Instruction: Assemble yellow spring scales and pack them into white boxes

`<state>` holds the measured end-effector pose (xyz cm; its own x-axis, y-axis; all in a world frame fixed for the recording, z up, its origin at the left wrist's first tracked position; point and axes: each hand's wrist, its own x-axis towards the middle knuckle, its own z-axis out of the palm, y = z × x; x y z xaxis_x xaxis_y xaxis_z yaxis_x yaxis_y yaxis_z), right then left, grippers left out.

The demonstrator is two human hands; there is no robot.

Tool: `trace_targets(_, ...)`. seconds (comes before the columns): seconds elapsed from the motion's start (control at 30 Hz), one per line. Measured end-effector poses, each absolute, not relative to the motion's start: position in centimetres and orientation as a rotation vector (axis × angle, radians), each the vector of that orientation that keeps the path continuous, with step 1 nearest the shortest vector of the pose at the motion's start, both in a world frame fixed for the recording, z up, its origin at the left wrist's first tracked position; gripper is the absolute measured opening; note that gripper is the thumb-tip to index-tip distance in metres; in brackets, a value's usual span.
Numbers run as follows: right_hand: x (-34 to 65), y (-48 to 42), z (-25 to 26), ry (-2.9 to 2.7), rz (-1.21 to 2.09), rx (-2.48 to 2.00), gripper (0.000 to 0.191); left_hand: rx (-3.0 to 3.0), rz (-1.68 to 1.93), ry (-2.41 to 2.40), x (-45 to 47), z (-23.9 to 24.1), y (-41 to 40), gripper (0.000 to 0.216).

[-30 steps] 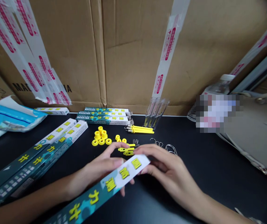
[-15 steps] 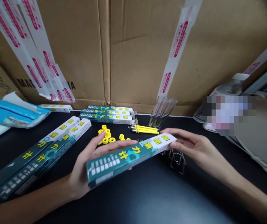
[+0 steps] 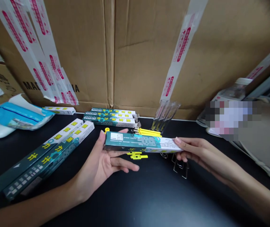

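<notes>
I hold a long narrow green-and-white box (image 3: 139,143) level above the black table (image 3: 149,201), lengthwise between both hands. My left hand (image 3: 103,164) cups its left end, thumb up against the end face and fingers spread beneath. My right hand (image 3: 192,149) pinches the white right end with its fingertips. Under the box lie small yellow plastic parts (image 3: 137,155) and bent wire hooks (image 3: 179,164). Behind it are yellow rods (image 3: 149,131).
Two matching long boxes (image 3: 45,154) lie at the left, more boxes (image 3: 111,117) at the back. Clear tubes (image 3: 165,115) lean on the taped cardboard cartons (image 3: 137,53). A blue-and-white bag (image 3: 14,115) sits far left, a grey bag (image 3: 262,142) and bottle (image 3: 234,90) right.
The box has been lifted off my lap side, swung round from pointing toward me to lying crosswise, and rolled so its printed back faces me. My hands moved apart to its two ends.
</notes>
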<state>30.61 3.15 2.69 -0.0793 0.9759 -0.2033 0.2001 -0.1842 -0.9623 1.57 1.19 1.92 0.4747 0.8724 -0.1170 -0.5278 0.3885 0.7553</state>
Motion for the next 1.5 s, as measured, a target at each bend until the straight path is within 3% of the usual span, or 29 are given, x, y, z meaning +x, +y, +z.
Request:
trace_targets(0.23,31.3,3.8,1.9,-1.188,1.183,-1.461,0.052,0.954,0.968,0.575,1.5,0.9,0.6,0.048)
trace_targets(0.43,31.5,3.6,1.7,-1.187,1.002,-1.345,0.043,1.155,0.760,0.563,1.1,1.0,-1.2,0.060)
trace_targets(0.6,30.2,2.2,2.2,-1.186,0.897,-1.233,0.033,1.497,0.618,1.106,1.5,2.2,-2.4,0.071)
trace_targets(0.77,29.3,1.2,2.0,-1.230,0.817,-1.146,0.023,1.678,0.681,1.158,1.7,4.2,-2.7,0.035)
trace_targets(0.83,29.1,0.9,2.1,-1.306,0.808,-1.146,0.022,1.704,0.789,1.174,1.2,4.6,-3.0,0.033)
trace_targets(1.03,28.3,-0.2,2.2,-1.611,0.646,-1.238,0.039,1.748,0.995,1.393,-3.0,4.1,-4.5,0.051)
trace_targets(1.2,28.1,-0.8,1.5,-1.694,0.567,-1.273,0.030,1.859,1.019,1.873,-6.4,5.6,-3.4,0.045)
trace_targets(1.37,27.6,-1.0,1.0,-1.811,0.525,-1.263,0.020,1.917,0.840,2.262,-10.7,6.4,-0.1,0.064)
trace_targets(1.5,27.1,-1.1,0.8,-1.859,0.517,-1.250,0.018,1.795,0.743,2.344,-13.7,5.0,1.0,0.066)
